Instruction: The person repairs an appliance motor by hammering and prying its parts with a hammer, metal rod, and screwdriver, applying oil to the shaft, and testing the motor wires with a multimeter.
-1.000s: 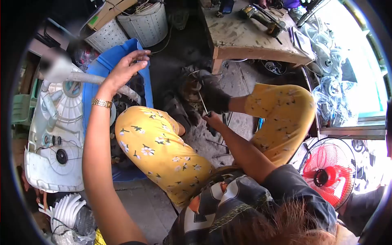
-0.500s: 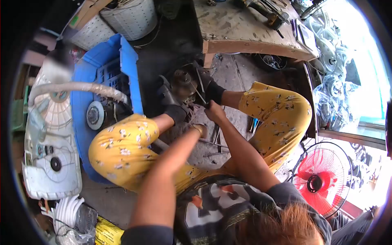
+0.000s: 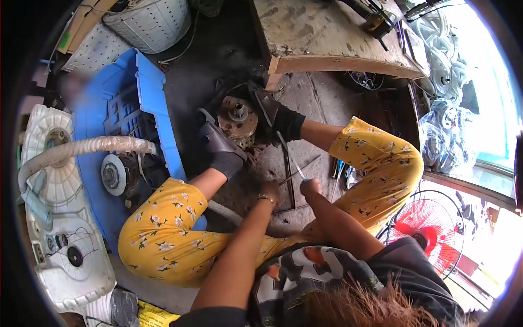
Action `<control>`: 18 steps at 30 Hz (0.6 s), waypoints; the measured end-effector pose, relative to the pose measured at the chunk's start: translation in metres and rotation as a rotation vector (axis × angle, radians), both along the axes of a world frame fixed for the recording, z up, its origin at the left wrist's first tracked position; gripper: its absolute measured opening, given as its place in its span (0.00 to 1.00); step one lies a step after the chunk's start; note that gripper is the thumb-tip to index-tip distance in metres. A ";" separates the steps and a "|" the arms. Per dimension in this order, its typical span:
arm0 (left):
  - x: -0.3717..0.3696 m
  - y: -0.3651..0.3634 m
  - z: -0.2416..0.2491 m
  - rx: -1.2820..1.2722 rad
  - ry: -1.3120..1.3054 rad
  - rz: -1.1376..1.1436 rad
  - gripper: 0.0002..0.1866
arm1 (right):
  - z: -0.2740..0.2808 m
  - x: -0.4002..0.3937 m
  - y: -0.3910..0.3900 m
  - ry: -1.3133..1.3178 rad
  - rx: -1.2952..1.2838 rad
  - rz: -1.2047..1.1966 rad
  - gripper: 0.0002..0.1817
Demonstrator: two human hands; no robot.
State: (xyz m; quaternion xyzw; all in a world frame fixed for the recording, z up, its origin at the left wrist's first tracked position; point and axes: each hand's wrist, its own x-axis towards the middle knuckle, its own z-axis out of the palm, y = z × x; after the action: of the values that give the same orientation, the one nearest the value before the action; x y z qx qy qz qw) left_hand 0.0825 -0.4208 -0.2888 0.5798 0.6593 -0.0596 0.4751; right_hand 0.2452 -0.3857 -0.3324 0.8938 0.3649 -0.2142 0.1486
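Observation:
My right hand [image 3: 311, 187] is closed round the near end of a long metal-shafted tool [image 3: 295, 163], whose shaft slants away toward my right shoe. Beside it, my blurred left hand [image 3: 269, 191], with a bracelet at the wrist, is curled closed; what it holds I cannot tell. A thin dark rod [image 3: 305, 170] runs from near its fingers and crosses the shaft in this view. Farther out, a rusty round metal part with a central shaft [image 3: 238, 115] sits on the floor between my two dark shoes [image 3: 218, 136].
At my left stands a blue plastic housing [image 3: 150, 103] with a motor [image 3: 114, 174] and a ribbed hose [image 3: 103, 144]. White machine panels [image 3: 71, 278] lie beyond it. A wooden table [image 3: 348, 62] is ahead, a red fan [image 3: 419, 234] at my right. Metal bars [image 3: 290, 188] lie on the floor.
Both hands have drawn back toward my body, away from the rusty part. The tool in my right hand came back with it. My view has shifted slightly.

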 end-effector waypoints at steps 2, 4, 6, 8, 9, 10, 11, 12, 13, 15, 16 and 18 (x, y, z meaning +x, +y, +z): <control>-0.024 -0.014 -0.001 -0.152 -0.038 -0.141 0.17 | 0.062 -0.012 0.019 -0.231 0.043 -0.115 0.30; -0.041 -0.019 0.020 -0.251 -0.047 -0.253 0.19 | 0.069 -0.008 0.019 -0.248 0.085 -0.057 0.33; -0.044 -0.014 0.050 -0.233 -0.082 -0.107 0.20 | 0.072 -0.019 0.013 -0.148 0.055 -0.012 0.31; -0.043 0.000 0.085 -0.236 -0.093 -0.002 0.18 | 0.074 -0.034 0.007 -0.036 0.015 -0.245 0.33; -0.044 0.001 0.099 -0.199 -0.102 0.034 0.18 | 0.071 -0.038 0.000 0.010 0.039 -0.245 0.35; -0.047 0.001 0.112 -0.163 -0.107 0.073 0.17 | 0.068 -0.043 -0.009 0.060 0.059 -0.243 0.37; -0.050 0.000 0.121 -0.130 -0.110 0.105 0.17 | 0.069 -0.049 -0.013 0.099 -0.034 -0.197 0.37; -0.055 -0.005 0.122 -0.176 -0.209 0.264 0.17 | 0.071 -0.054 -0.015 0.137 -0.122 -0.155 0.36; -0.061 -0.014 0.122 -0.218 -0.309 0.420 0.17 | 0.073 -0.058 -0.016 0.175 -0.207 -0.113 0.36; -0.070 -0.026 0.151 -0.273 -0.506 0.663 0.18 | 0.081 -0.056 -0.016 0.306 -0.217 0.127 0.29; -0.069 -0.035 0.164 -0.267 -0.549 0.755 0.17 | 0.085 -0.054 -0.018 0.371 -0.223 0.248 0.26; -0.065 -0.055 0.183 -0.246 -0.638 0.937 0.15 | 0.068 -0.051 -0.014 0.312 -0.236 0.328 0.18</control>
State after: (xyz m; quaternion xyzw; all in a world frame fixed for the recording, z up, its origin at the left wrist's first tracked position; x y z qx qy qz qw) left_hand 0.0177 -0.4763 -0.1062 0.1560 0.6578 0.2585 0.6900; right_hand 0.1944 -0.3999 -0.2639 0.7550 0.4961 -0.3638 0.2267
